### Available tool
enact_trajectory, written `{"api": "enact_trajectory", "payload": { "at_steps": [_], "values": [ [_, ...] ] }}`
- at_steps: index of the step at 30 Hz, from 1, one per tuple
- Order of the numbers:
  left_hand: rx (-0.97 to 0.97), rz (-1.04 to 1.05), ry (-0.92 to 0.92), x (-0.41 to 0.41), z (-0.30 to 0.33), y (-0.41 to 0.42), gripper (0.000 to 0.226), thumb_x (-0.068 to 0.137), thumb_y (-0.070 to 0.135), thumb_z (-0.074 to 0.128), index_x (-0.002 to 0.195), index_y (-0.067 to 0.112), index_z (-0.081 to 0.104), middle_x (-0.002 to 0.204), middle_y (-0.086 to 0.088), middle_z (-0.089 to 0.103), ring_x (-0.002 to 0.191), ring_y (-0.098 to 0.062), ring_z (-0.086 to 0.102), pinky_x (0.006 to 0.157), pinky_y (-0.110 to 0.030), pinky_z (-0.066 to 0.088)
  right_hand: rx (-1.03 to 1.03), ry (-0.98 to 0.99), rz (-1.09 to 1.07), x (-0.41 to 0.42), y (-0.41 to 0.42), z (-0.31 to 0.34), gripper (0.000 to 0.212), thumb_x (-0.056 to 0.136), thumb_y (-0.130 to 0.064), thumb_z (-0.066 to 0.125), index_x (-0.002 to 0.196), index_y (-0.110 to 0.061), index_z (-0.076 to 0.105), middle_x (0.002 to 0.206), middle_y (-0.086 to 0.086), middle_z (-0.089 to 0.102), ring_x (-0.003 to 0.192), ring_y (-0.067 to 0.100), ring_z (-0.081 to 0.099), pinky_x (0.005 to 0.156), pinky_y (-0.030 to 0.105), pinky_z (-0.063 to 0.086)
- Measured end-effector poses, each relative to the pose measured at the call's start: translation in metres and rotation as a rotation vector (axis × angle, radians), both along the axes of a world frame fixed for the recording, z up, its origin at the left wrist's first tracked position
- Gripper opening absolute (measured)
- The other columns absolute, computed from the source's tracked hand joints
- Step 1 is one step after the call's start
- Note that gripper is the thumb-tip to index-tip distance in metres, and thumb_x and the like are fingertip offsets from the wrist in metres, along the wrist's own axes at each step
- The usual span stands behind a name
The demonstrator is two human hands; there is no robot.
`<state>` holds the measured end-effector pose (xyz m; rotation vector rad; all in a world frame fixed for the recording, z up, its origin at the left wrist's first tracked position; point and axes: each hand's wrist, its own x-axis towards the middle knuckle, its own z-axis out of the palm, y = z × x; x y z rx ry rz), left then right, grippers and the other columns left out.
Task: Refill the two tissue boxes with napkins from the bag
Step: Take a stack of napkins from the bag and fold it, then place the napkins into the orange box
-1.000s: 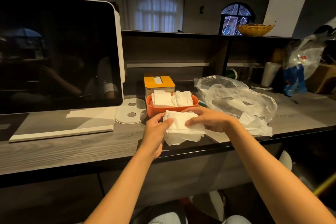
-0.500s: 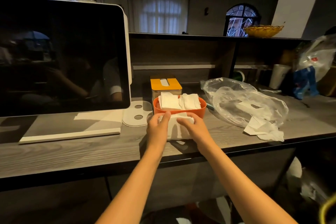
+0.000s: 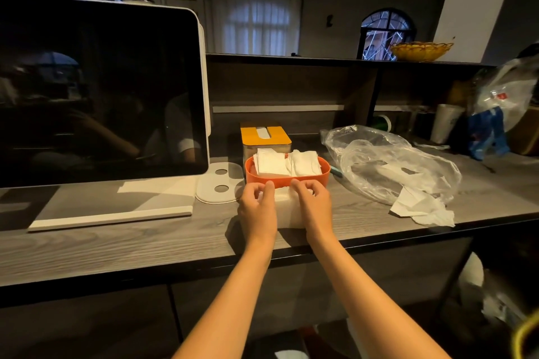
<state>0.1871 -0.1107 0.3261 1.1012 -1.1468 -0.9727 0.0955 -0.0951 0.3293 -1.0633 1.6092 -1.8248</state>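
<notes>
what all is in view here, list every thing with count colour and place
orange box: 1, orange, open, mid counter, white napkins inside
yellow-lidded box: 1, behind the orange box
napkin stack: 1, white, on counter before the orange box
plastic bag: 1, clear, right of the boxes
loose napkin: 1, white, at the bag's near edge
screen: 1, black, white stand, left
basket: 1, yellow, upper shelf
counter: 1, grey wood
left hand: grips the stack's left side
right hand: grips its right side
</notes>
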Motion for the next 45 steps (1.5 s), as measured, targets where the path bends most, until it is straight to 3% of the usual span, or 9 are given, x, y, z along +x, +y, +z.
{"api": "enact_trajectory", "payload": {
  "at_steps": [6,13,20,22,27,30,35,40,45],
  "values": [
    [0.071,0.022,-0.073,-0.0011,0.0014,-0.0009,0.022,0.103,0.032,0.044,0.119,0.02,0.053,0.117,-0.004,0.06,0.096,-0.016,0.059,0.057,-0.018,0.044,0.061,0.016,0.017,-0.0011,-0.0019,-0.0021,0.012,0.094,-0.025,0.057,0.097,-0.018,0.067,0.095,-0.006,0.063,0.091,0.014,0.061,0.075,0.031,0.054],
    [-0.013,-0.011,0.045,0.003,0.0023,0.0015,0.017,0.099,0.014,0.051,0.108,0.022,0.062,0.12,-0.003,0.062,0.104,-0.019,0.063,0.059,-0.013,0.053,0.02,-0.055,0.031,-0.0044,-0.0018,-0.0006,0.01,0.092,-0.015,0.058,0.097,-0.021,0.064,0.102,-0.004,0.062,0.095,0.013,0.059,0.07,0.026,0.05],
    [0.046,-0.013,0.006,0.0012,0.0023,-0.0003,0.021,0.1,0.038,0.053,0.111,0.022,0.06,0.114,0.001,0.063,0.096,-0.016,0.062,0.063,-0.021,0.052,0.036,-0.043,0.106,-0.004,0.0,-0.0002,0.012,0.092,-0.019,0.059,0.082,-0.016,0.065,0.094,-0.001,0.065,0.091,0.018,0.062,0.074,0.034,0.055],
    [0.071,0.002,-0.043,0.0004,0.0014,-0.0024,0.024,0.101,0.039,0.049,0.115,0.021,0.056,0.116,-0.001,0.062,0.098,-0.017,0.062,0.062,-0.021,0.051,0.015,-0.06,0.098,-0.0043,-0.0017,0.0003,0.013,0.093,-0.018,0.057,0.082,-0.014,0.063,0.094,0.0,0.065,0.091,0.018,0.061,0.072,0.03,0.051],
    [0.048,0.024,-0.131,-0.0008,0.0007,-0.0046,0.028,0.103,0.033,0.046,0.119,0.014,0.06,0.117,-0.004,0.063,0.097,-0.016,0.059,0.063,-0.017,0.048,0.016,-0.059,0.044,-0.0053,-0.0048,-0.0025,0.012,0.094,-0.022,0.056,0.083,-0.021,0.061,0.097,0.0,0.064,0.098,0.021,0.061,0.087,0.041,0.053],
    [-0.008,0.014,-0.078,-0.0003,0.0019,-0.0028,0.019,0.102,0.026,0.052,0.115,0.016,0.062,0.118,0.0,0.06,0.099,-0.013,0.056,0.069,-0.016,0.051,0.036,-0.019,0.063,-0.0043,-0.0044,-0.0026,0.008,0.095,-0.026,0.057,0.091,-0.026,0.064,0.1,-0.006,0.064,0.097,0.016,0.061,0.084,0.037,0.056],
    [-0.045,-0.005,0.028,-0.0011,0.0023,-0.0002,0.015,0.097,0.021,0.06,0.112,0.025,0.061,0.121,0.003,0.06,0.108,-0.017,0.06,0.085,-0.041,0.06,0.063,-0.004,0.086,-0.0028,-0.0015,-0.0026,0.01,0.095,-0.024,0.058,0.09,-0.019,0.065,0.098,-0.001,0.067,0.092,0.017,0.064,0.073,0.033,0.057],
    [0.008,-0.032,0.1,0.0005,0.0004,-0.002,0.006,0.097,0.03,0.06,0.103,0.03,0.06,0.117,0.0,0.063,0.102,-0.02,0.063,0.08,-0.041,0.062,-0.012,0.012,0.02,-0.0025,-0.0046,-0.0025,0.016,0.094,-0.028,0.061,0.08,-0.019,0.06,0.089,-0.003,0.065,0.086,0.013,0.064,0.071,0.028,0.053],
    [0.047,0.041,0.064,0.0019,-0.0032,-0.0065,0.016,0.102,0.029,0.051,0.111,0.02,0.06,0.114,-0.001,0.065,0.096,-0.015,0.065,0.074,-0.029,0.061,0.024,-0.002,-0.066,-0.0052,-0.007,-0.0086,0.018,0.094,-0.023,0.057,0.077,-0.016,0.059,0.087,0.003,0.065,0.087,0.02,0.065,0.077,0.035,0.055]
  ]
}}
